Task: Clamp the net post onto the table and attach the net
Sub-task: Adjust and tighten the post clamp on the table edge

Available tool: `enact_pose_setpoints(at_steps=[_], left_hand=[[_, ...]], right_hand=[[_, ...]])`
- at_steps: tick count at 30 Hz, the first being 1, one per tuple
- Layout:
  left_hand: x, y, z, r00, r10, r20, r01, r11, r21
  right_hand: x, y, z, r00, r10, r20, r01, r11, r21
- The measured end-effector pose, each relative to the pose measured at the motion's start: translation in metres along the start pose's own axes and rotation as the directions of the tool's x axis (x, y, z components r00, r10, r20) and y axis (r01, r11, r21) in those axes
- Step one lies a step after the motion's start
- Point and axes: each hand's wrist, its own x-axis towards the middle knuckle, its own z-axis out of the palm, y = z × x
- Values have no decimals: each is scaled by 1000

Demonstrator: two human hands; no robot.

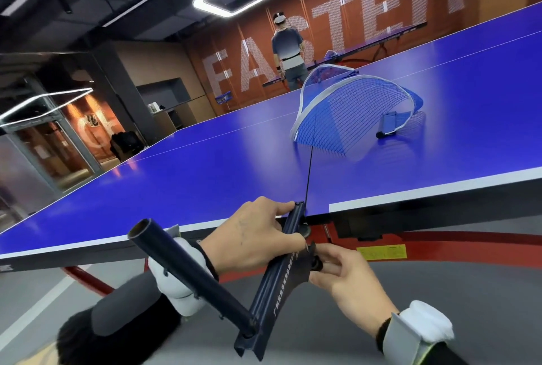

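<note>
A dark blue net post [275, 285] with a black tube sticking out to the left lies against the near edge of the blue table [205, 165]. My left hand [252, 235] grips the post's bar near the table edge. My right hand [343, 273] pinches the black clamp screw knob [316, 265] under the table edge. A thin black cord [308, 171] runs from the post's tip to the loose blue net [346, 112], which lies crumpled on the table. The second post [388, 125] lies on the table by the net.
The table's red frame [440, 240] curves below the near edge, with a yellow label on it. A person [289, 50] stands with their back turned at another blue table [381, 39] by the orange wall. Grey floor lies underfoot.
</note>
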Motion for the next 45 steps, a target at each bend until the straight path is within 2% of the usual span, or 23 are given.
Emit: enact_pose_setpoints(at_steps=[3,6,9,12,17,25,30,32,36,37,42,45], left_hand=[[4,1,-1,1000,-12,12,13,1000,-24],[5,2,-5,998,-33,46,36,996,-80],[5,3,-5,997,-37,64,42,996,-82],[6,3,-5,997,-42,72,47,997,-64],[4,4,-5,996,-52,75,56,997,-52],[4,6,-5,996,-59,69,60,998,-23],[3,6,-5,996,-64,69,67,997,-49],[3,7,-5,995,-59,78,64,995,-73],[2,9,-7,995,-57,87,65,994,-88],[2,9,-7,995,-54,84,61,995,-84],[1,11,-6,994,-64,92,72,994,-86],[1,13,-6,993,-67,98,76,993,-93]], right_hand=[[2,5,-2,994,31,-106,-25,998,53],[6,6,5,984,-5,-180,0,1000,-30],[6,7,9,985,-16,-171,1,996,-91],[1,8,8,996,-42,-82,32,992,-120],[-2,5,8,977,-80,-199,49,987,-156],[-6,2,2,992,-115,-58,110,990,-85],[-2,4,13,962,-188,-199,153,972,-177],[-2,6,8,971,-192,-144,172,975,-140],[-3,5,-4,980,-172,100,180,981,-70],[-2,7,-3,980,-169,104,177,981,-81],[-2,7,11,965,-177,-196,147,977,-155],[-2,9,9,957,-218,-191,195,972,-131]])
